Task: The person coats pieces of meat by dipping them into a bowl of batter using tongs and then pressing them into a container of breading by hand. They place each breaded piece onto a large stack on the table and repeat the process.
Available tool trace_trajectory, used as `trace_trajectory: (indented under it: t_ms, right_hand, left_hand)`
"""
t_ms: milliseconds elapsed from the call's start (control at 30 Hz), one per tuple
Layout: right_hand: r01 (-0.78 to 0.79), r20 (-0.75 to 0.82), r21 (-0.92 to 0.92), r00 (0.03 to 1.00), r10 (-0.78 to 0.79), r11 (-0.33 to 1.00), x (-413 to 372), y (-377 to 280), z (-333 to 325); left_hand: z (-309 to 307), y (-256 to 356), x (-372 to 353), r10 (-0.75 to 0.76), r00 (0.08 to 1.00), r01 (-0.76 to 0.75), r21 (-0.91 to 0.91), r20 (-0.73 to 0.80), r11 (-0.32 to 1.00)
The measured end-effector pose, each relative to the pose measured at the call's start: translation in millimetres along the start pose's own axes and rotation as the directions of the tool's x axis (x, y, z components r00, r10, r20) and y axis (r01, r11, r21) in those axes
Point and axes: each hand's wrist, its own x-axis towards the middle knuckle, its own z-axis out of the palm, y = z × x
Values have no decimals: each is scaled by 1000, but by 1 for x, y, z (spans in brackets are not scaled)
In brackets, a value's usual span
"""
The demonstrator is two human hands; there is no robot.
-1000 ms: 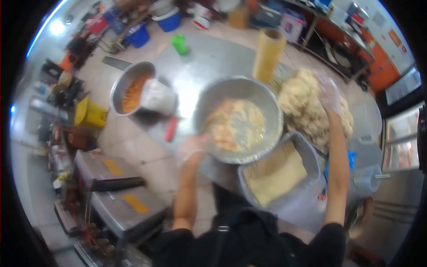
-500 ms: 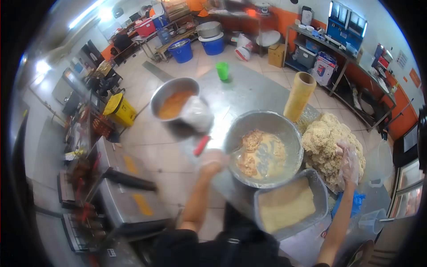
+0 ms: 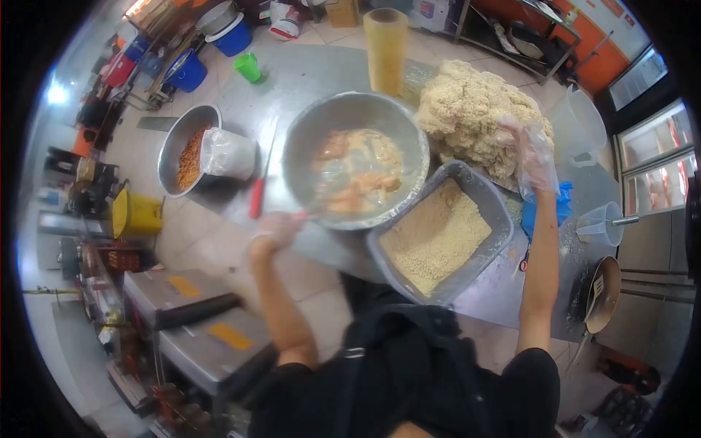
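Note:
My left hand, in a clear glove and smeared by motion, is at the near left rim of a large metal bowl. Its fingers do not show clearly. Wet, pale batter with pinkish-orange pieces lies in that bowl. Gloved too, my right hand rests with outstretched fingers against the right side of a big crumbly, pale yellow heap. A grey tub with pale crumbly flour sits between my arms. Left of the bowl lies a knife with a red handle.
A metal pot of orange-brown bits with a white bag stands left. Beyond are a green cup and an upright yellowish roll. Scissors, a clear jug and a pan are at right.
The view has tilted down and turned right. My left hand has moved along the bowl's rim toward my body. The pieces in the batter have shifted. My right hand stays at the heap.

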Motion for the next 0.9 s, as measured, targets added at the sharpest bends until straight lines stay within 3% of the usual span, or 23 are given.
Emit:
trace_trajectory:
  t_ms: [33, 233, 300, 333, 400, 433, 500, 600, 767, 867, 900]
  right_hand:
    - [-4, -6, -10, 1000, 4, 1000, -2, 1, -2]
    - [39, -63, -191, 997, -52, 981, -8, 20, -14]
    - [-99, -37, 76, 994, 103, 992, -15, 10, -10]
    - [-38, -45, -112, 998, 33, 993, -15, 14, -9]
    - [23, -38, -296, 999, -36, 955, -18, 11, -6]
    - [-58, -39, -97, 998, 54, 994, -20, 6, -5]
    - [-141, -26, 103, 989, 144, 985, -26, -7, 0]
    - [-80, -27, 44, 996, 81, 996, -30, -14, -1]
    - [-69, -39, 135, 996, 75, 988, -30, -13, 0]
    - [-78, -6, 119, 997, 79, 990, -33, -23, 4]
    - [-80, 5, 114, 997, 80, 990, -32, -24, 4]
  left_hand:
    - [-2, 5, -1, 6, 999, -2, 100, -42, 995]
    - [-19, 29, -14, -3, 1000, 4, 255, -5, 967]
    - [-21, 56, -18, 0, 999, -12, 331, 35, 943]
    - [-21, 67, -16, 1, 997, -30, 404, 73, 914]
    - [-15, 74, -3, 7, 998, -37, 438, 69, 898]
    - [-14, 78, 2, 19, 998, -46, 472, 63, 880]
    - [-22, 81, 7, 45, 996, -78, 512, 75, 856]
    - [-33, 89, 6, 85, 991, -131, 575, 106, 807]
    - [-34, 83, 42, 93, 989, -143, 568, 116, 811]
    - [-39, 95, 37, 192, 980, -183, 604, 50, 776]
    - [-39, 108, 21, 193, 980, -127, 596, -48, 793]
